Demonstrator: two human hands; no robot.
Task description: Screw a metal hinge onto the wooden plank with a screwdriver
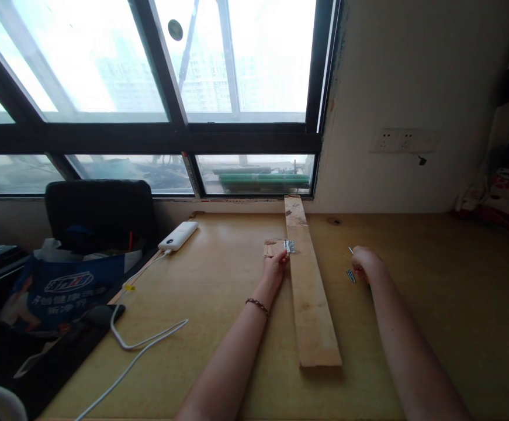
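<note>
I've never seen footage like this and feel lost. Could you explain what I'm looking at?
There is no machine here: you are seeing a person's left hand and right hand, both bare. The single picture comes from a camera worn on that person's head, looking forward and down. On the yellowish table lies a long wooden plank, with a small wooden piece to its left. The left hand touches a metal hinge at the plank's left edge. The right hand seems to hold a slim metal object, mostly hidden, near what look like screws. Farther left are a white power bank and its cable.
</note>
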